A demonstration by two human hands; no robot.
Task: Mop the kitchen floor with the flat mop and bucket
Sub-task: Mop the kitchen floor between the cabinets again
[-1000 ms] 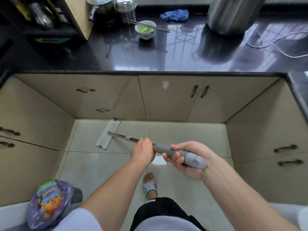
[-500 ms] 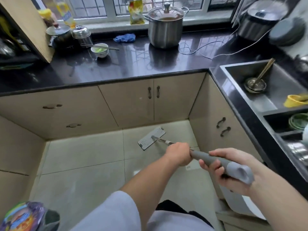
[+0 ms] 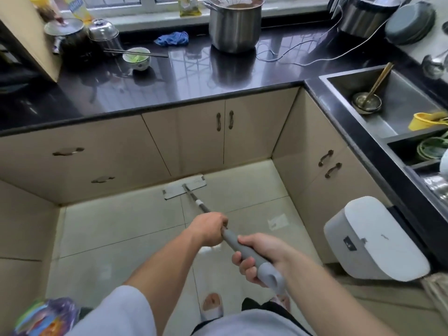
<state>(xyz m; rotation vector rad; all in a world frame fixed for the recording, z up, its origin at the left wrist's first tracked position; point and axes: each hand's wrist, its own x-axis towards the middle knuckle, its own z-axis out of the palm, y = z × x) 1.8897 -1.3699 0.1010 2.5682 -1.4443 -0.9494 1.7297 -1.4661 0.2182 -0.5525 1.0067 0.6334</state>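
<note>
The flat mop head [image 3: 185, 186] lies on the pale tiled floor [image 3: 121, 226], pressed against the foot of the beige cabinets. Its metal pole [image 3: 200, 204] runs back toward me and ends in a grey handle [image 3: 252, 257]. My left hand [image 3: 209, 227] grips the pole where the grey sleeve begins. My right hand [image 3: 258, 257] grips the handle near its end cap. A white and grey bucket [image 3: 373, 241] stands at the right, beside the sink cabinet.
Beige cabinets [image 3: 206, 141] wall the floor on three sides under a black counter [image 3: 169, 86]. A pot [image 3: 234, 25], a bowl [image 3: 137, 59] and a cable sit on it. The sink [image 3: 392, 100] is at right. A colourful bag [image 3: 46, 316] lies bottom left. My sandalled feet [image 3: 212, 305] stand on the tiles.
The mop head slid from the left part of the floor to the right, then forward against the back cabinets. The view swung right and the bucket came into sight.
</note>
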